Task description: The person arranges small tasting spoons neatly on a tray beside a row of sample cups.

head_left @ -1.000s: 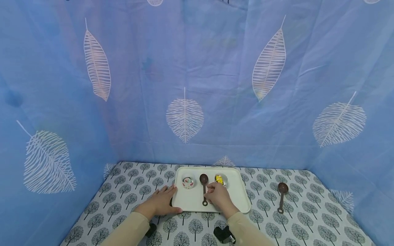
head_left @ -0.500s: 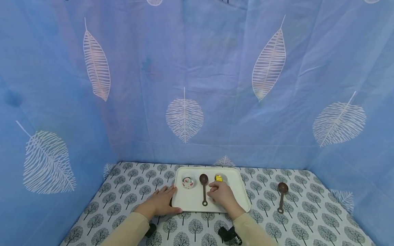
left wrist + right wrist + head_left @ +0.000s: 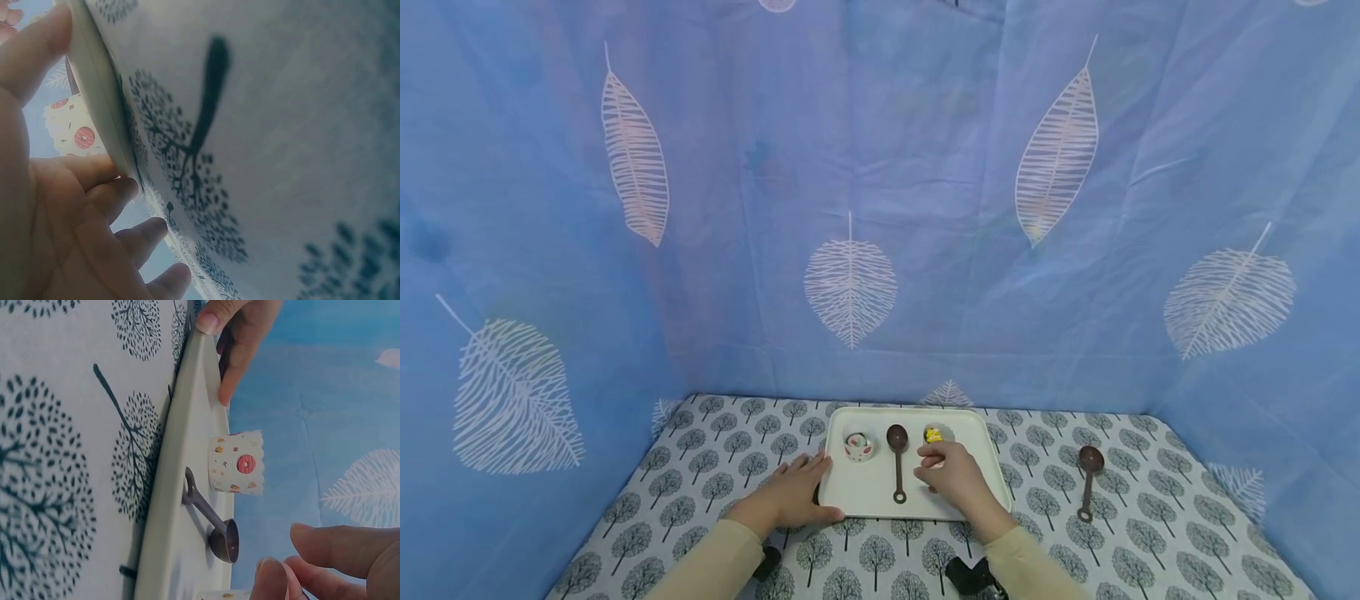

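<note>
A cream tray (image 3: 868, 497) lies on the cloth with a brown measuring scoop (image 3: 898, 442) in its middle. Left of the scoop stands a patterned paper cup (image 3: 240, 464) with a scalloped rim. Yellow pieces (image 3: 933, 435) show in a second cup (image 3: 949, 434) on the right, partly covered by my right hand. My left hand (image 3: 796, 494) rests at the tray's front left corner, thumb along the front edge and fingers spread by the left side. Over the tray, my right hand (image 3: 958, 482) hovers near the second cup, its fingers loosely bent and nothing visible in them.
Another brown scoop (image 3: 1088, 483) lies on the tree-print cloth (image 3: 1045, 500) to the right of the tray. A blue leaf-print curtain (image 3: 880, 292) encloses the back and sides. Black devices (image 3: 972, 577) sit at my wrists.
My right hand has left the handle of the middle scoop and shifted right, towards the second cup. The scoop stays on the tray, and the left hand keeps its place.
</note>
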Motion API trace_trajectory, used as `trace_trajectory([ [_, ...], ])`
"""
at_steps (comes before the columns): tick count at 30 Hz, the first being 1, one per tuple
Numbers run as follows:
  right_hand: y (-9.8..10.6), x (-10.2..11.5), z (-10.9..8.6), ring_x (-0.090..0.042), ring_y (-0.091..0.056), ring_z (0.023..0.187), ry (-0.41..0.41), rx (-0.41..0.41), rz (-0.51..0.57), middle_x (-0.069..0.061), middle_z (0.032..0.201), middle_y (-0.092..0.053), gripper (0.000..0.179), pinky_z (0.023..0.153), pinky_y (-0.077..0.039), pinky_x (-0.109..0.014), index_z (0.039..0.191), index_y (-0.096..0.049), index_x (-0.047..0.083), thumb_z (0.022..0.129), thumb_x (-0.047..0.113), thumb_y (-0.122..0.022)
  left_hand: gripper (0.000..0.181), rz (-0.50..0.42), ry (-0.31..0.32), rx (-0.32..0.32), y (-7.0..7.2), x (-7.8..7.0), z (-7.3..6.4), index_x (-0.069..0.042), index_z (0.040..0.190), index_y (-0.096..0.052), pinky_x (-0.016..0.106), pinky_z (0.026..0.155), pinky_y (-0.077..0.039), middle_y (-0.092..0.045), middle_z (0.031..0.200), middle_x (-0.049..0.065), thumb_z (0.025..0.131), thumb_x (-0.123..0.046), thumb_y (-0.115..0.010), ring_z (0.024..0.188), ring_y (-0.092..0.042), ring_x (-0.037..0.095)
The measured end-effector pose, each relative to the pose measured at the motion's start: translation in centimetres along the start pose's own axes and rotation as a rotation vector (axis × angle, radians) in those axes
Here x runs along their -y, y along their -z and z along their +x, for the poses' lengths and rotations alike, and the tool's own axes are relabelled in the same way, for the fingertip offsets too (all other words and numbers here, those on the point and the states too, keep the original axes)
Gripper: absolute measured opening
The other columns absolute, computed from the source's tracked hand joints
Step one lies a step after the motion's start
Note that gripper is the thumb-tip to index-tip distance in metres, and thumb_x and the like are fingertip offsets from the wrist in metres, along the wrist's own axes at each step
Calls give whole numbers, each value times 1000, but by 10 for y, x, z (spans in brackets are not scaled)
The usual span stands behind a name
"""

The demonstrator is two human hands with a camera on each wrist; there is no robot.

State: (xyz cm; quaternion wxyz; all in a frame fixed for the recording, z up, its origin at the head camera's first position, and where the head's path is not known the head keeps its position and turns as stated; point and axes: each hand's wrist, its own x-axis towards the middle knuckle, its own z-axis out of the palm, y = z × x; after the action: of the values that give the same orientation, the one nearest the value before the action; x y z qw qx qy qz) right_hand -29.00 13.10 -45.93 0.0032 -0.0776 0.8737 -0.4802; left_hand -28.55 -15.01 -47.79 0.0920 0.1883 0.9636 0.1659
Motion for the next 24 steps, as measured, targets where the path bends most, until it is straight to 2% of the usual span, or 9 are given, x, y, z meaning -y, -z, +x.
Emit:
trace_trajectory([
  [9,13,0,-5,-22,-63,69,-19,-39,3,-6,89,-61,30,58,-54,-28,109,-63,0,81,9,-70,97,-2,-1,1,2,-2,-1,-7,145,-28,61,106,-14,-24,150,13,74,-67,-59,135,-19,41],
  [14,22,3,-10,-23,-64,66,-29,-61,-13,-4,88,-61,29,57,-54,-32,108,-64,2,81,10,-70,98,11,-3,-3,1,-1,1,-8,146,-28,61,106,-14,-24,150,13,74,-68,-58,135,-19,41],
  [20,32,4,-16,-27,-64,70,-28,-61,34,-7,89,-59,30,60,-55,-33,110,-63,-1,82,7,-68,99,1,1,-2,0,0,2,-8,146,-28,60,106,-14,-25,150,13,74,-68,-58,135,-20,41],
  [24,40,2,-19,-26,-65,70,-48,-74,10,-5,89,-60,28,61,-55,-36,110,-64,3,83,9,-68,99,3,6,3,-1,0,2,-9,146,-28,60,107,-14,-25,150,13,74,-69,-57,135,-19,40],
])
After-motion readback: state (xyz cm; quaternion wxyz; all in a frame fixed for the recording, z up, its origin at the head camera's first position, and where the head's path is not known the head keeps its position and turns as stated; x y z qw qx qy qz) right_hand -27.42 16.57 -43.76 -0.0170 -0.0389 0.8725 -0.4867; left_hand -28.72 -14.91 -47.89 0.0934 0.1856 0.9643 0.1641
